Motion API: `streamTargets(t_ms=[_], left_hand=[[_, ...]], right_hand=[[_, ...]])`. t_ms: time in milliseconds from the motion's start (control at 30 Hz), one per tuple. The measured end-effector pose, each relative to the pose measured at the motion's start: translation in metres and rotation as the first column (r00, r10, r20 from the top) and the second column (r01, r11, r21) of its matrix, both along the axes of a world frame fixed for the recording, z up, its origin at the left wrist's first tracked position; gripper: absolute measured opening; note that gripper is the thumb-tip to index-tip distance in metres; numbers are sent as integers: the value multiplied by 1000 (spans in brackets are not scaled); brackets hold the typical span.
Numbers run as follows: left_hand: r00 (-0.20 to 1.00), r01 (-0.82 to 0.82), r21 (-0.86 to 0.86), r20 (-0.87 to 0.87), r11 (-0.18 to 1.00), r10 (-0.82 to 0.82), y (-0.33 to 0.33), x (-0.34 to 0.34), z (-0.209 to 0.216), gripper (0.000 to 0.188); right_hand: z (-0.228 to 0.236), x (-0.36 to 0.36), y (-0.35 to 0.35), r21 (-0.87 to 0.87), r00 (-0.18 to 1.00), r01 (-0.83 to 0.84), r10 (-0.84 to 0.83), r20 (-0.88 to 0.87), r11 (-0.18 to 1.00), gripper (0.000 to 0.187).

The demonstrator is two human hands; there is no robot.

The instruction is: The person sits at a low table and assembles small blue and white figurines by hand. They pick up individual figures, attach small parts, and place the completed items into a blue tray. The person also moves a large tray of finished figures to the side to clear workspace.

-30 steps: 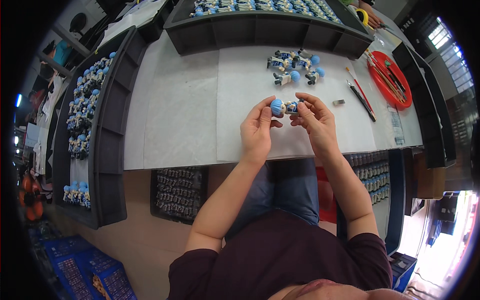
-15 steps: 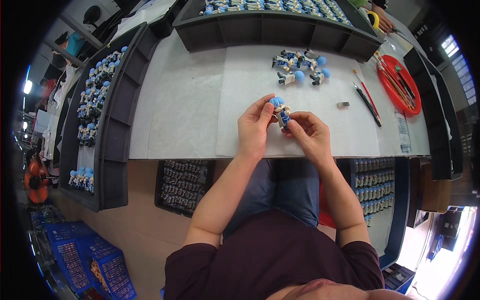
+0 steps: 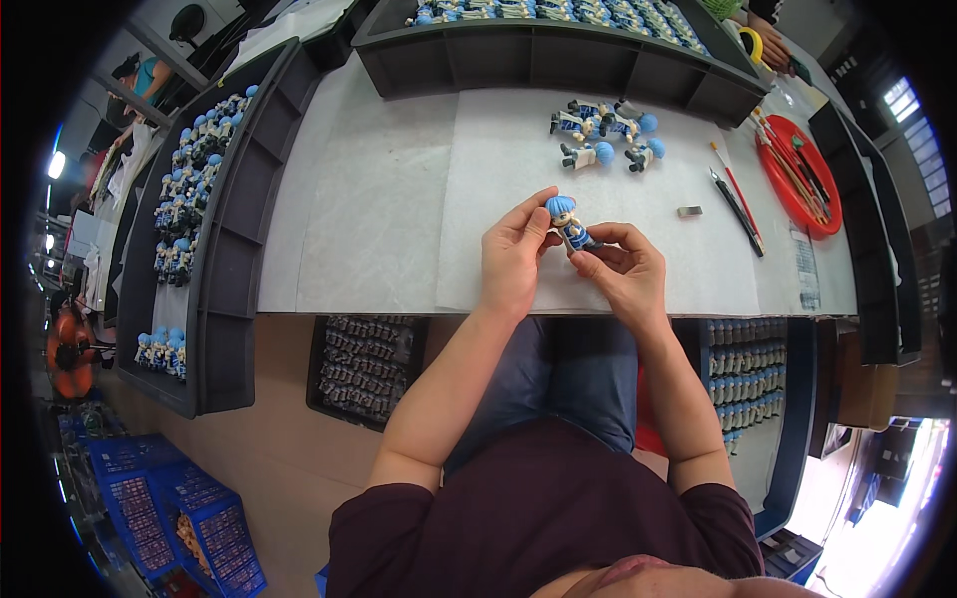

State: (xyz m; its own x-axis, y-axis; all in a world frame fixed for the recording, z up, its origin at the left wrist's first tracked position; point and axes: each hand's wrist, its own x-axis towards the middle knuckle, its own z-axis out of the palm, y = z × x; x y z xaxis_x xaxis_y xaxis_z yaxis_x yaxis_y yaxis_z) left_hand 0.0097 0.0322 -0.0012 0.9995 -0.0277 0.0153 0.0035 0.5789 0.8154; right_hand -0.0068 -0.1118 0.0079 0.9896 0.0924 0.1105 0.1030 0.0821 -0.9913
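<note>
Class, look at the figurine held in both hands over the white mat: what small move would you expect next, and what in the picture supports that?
Probably a small press or twist with the right hand to seat the body against the head. The left hand pinches the blue-haired figurine at its head while the right grips its lower body, so both halves are already braced. Finished-looking figurines lie farther back on the white mat.

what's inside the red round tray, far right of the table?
The red tray holds several thin sticks, probably brushes, lying across it. Too small to tell more. Two more brushes lie on the table beside it, not inside.
</note>
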Motion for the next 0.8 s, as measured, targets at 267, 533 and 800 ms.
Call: streamTargets(t_ms=[267, 533, 800], left_hand=[[1000, 14, -6, -13, 1000, -14, 0, 1, 0, 30], [1000, -26, 190, 14, 981, 24, -1, -2, 0, 32], [995, -30, 82, 100, 996, 22, -2, -1, 0, 32]], right_hand=[[-1, 0, 1, 14, 1000, 19, -19, 14, 1000, 30], [-10, 1, 1, -24, 971, 98, -91, 221, 995, 41], [-3, 2, -2, 131, 999, 41, -43, 13, 991, 43]])
